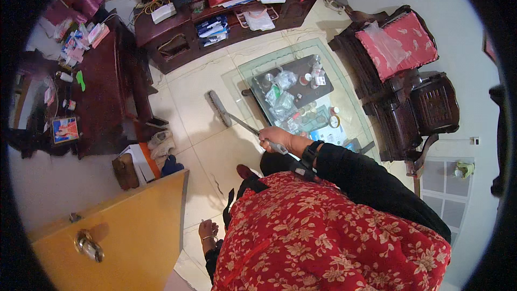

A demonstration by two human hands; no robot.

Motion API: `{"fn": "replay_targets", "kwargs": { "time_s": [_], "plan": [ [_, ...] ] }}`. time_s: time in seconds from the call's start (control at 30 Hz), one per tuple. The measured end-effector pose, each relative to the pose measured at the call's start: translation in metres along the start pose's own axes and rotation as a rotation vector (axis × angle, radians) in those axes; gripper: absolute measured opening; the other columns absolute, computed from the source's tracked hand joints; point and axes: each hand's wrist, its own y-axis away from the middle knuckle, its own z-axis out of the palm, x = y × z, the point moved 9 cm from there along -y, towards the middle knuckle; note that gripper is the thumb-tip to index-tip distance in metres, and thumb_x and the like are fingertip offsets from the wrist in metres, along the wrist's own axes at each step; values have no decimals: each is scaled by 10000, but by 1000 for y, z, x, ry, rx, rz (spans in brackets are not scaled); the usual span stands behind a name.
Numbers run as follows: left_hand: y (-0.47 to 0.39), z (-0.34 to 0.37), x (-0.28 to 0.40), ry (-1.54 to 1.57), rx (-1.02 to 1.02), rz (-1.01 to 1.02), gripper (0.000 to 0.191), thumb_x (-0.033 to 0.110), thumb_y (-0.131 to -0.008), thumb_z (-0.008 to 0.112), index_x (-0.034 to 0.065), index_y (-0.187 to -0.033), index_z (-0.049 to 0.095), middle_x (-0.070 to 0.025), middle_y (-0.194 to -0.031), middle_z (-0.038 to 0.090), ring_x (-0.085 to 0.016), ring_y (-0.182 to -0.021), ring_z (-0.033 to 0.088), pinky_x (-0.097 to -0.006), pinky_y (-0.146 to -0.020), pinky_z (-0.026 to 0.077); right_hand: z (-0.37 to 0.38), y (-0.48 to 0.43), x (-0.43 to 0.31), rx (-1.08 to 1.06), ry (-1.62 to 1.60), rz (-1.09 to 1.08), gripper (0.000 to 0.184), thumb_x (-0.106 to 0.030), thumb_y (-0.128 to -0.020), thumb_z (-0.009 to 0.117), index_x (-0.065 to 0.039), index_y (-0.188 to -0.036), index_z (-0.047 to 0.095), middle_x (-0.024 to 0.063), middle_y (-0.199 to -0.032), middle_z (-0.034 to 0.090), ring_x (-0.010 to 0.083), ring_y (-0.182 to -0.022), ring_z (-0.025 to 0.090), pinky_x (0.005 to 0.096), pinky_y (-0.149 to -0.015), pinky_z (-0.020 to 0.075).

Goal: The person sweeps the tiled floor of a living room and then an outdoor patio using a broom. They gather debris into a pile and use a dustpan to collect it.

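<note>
My right hand (275,137) grips the pole of a long-handled floor brush (244,124), with a grey end of the handle showing past my fist. The brush head (219,108), grey with bristles, is over the pale tiled floor (194,105), left of the glass coffee table (249,68). My left hand (208,229) hangs low beside my red floral apron (307,226), near the edge of a wooden door (133,210). Its fingers are curled, and a small pale spot shows at the fingertips. Whether it holds something is unclear.
Jars and plastic bags crowd the coffee table's dark board (299,93). A dark wooden bench (387,101) with a red cushion (408,44) stands right. Ahead is a TV cabinet (173,44); left are a dark desk (99,89), shoes (161,143) and a brown bag (126,171).
</note>
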Motion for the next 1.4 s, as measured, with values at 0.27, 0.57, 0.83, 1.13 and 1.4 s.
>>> {"fn": "replay_targets", "kwargs": {
  "time_s": [0.27,0.57,0.83,1.13,1.4],
  "plan": [
    [-27,-2,0,165,12,-40,159,194,-818,526,43,-767,520,-86,-619,563,-145,-455,533,-248,-338,375,27,-32,-85,56,-305,50,79,-35,-797,449,-50,-725,421,36,-620,431,79,-473,418,194,-394,318],
    [-65,-10,-36,-642,-25,-164,182,171,-771,544,-6,-814,547,-98,-660,581,-169,-550,566,-284,-496,486,-15,-129,-212,126,-532,-97,125,-71,-778,460,-59,-667,405,38,-580,423,123,-476,411,244,-426,340],
    [-44,32,69,35,295,-188,187,192,-783,552,7,-815,541,-93,-654,575,-166,-542,560,-269,-472,471,-123,-179,-314,211,-715,-104,97,-45,-764,471,-21,-670,471,91,-571,463,161,-497,468,303,-431,394],
    [-60,86,195,87,196,-176,124,164,-815,545,42,-803,529,-82,-635,546,-149,-503,532,-234,-386,394,-295,-173,-388,559,1061,-412,140,-97,-783,479,-21,-669,509,75,-575,505,189,-433,482,326,-392,396],
    [-34,94,206,279,187,-299,134,152,-816,547,32,-856,503,-80,-653,545,-117,-448,488,-229,-373,381,-408,-195,-393,829,228,-89,171,-90,-801,449,-24,-647,481,95,-553,472,240,-427,472,368,-359,364]
  ]
}}
